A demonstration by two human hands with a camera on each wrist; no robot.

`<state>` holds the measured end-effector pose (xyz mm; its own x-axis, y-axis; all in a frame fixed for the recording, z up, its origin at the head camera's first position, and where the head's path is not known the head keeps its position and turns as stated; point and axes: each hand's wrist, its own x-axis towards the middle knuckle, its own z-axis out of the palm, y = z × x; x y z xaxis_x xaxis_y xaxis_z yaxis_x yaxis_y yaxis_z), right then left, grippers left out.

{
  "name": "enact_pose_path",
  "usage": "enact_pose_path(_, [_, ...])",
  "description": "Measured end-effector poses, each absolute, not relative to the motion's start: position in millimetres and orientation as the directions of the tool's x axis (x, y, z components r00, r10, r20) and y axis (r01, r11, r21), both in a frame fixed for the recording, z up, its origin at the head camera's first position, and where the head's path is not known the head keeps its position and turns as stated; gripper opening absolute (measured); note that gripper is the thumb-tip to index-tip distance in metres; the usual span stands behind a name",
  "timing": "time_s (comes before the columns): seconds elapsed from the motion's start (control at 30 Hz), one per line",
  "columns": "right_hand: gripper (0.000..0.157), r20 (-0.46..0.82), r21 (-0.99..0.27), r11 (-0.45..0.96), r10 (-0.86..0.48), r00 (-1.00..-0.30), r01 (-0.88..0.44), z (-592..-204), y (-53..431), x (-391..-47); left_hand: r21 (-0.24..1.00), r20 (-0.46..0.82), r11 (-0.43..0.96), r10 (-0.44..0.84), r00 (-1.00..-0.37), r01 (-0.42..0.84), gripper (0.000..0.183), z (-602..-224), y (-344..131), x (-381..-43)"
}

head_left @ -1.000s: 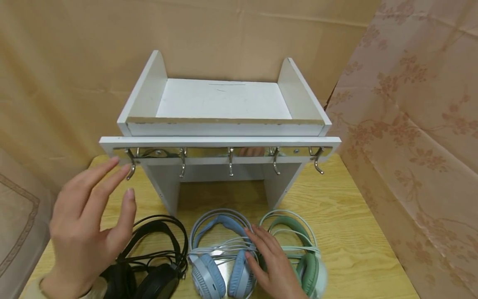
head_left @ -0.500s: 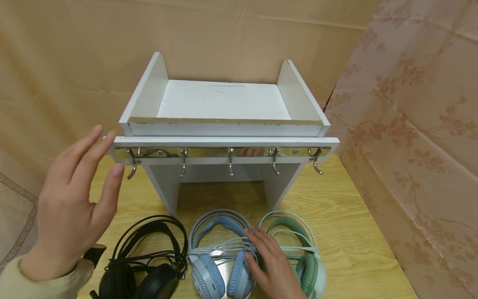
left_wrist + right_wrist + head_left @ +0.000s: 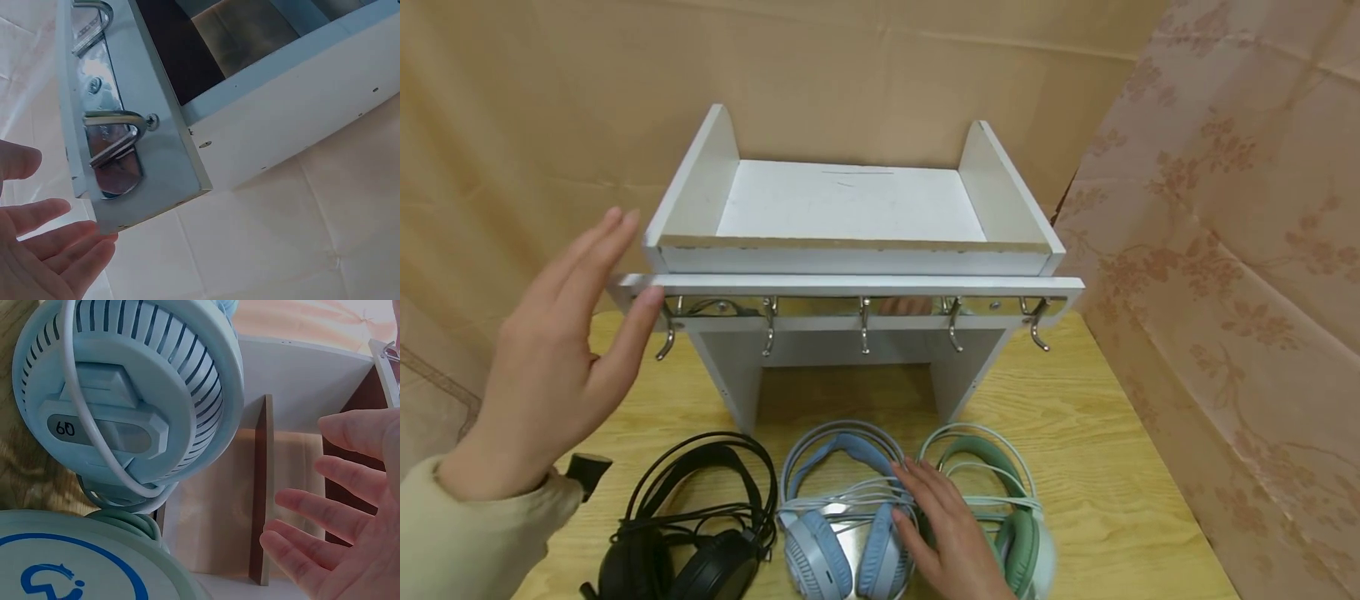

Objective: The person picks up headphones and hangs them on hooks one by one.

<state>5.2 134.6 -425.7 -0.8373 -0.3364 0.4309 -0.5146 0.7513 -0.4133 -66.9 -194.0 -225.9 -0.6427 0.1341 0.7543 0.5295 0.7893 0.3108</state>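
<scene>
A white shelf unit [image 3: 853, 260] stands on the table, with a row of metal hooks along its front board. My left hand [image 3: 553, 342] is raised at the left end of that board, fingers straight and holding nothing. In the left wrist view its fingertips are by the corner of the board, below a bent hook [image 3: 115, 134]; whether they touch cannot be told. My right hand [image 3: 951, 533] hovers, fingers spread, between the blue headphones [image 3: 820, 550] and the green headphones [image 3: 1022, 542], gripping nothing. Black headphones [image 3: 715, 562] lie to the left.
The wooden table [image 3: 1097, 467] carries everything. A beige cloth [image 3: 887, 75] hangs behind the shelf, and a pink floral cloth [image 3: 1240, 250] is at the right. The headphones' cables are bundled across their headbands. A dark strap piece [image 3: 587, 473] shows at my left wrist.
My left hand has moved off the leftmost hook, first left and then up, to the end of the board. The right hand and headphones have hardly moved.
</scene>
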Motion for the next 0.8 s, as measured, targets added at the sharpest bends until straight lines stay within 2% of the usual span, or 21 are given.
enact_pose_path(0.37, [0.054, 0.412, -0.416, 0.76, -0.333, -0.848, -0.5, -427, 136, 6, 0.32, 0.698, 0.781, 0.188, -0.691, 0.536, 0.051, -223, -195, -78])
enact_pose_path(0.6, [0.054, 0.423, -0.415, 0.749, -0.344, -0.838, -0.517, -427, 136, 6, 0.352, 0.619, 0.802, 0.187, -0.763, 0.482, 0.054, -220, -195, -80])
enact_pose_path(0.8, [0.057, 0.412, -0.423, 0.746, -0.348, -0.842, -0.515, -427, 135, 6, 0.368, 0.574, 0.81, 0.188, -0.797, 0.456, 0.056, -218, -197, -82])
